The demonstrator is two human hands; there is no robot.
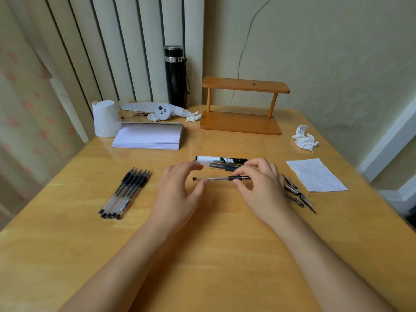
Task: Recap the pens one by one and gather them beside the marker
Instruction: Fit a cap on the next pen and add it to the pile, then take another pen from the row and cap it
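A clear-barrelled pen (217, 178) lies level between my two hands just above the table. My left hand (177, 190) touches its left end with thumb and fingertip. My right hand (258, 179) pinches its black grip and cap end. Behind it lies the white and black marker (221, 159), with capped pens (222, 166) lying close alongside its near edge. Several uncapped pens (126, 192) lie side by side to the left, tips pointing away. Loose black caps (297, 194) are scattered to the right of my right hand.
A white paper sheet (316, 175) lies right of the caps, a crumpled tissue (305, 138) beyond it. At the back stand a wooden shelf (242, 104), a black flask (175, 77), a paper roll (105, 119) and a notepad (149, 138).
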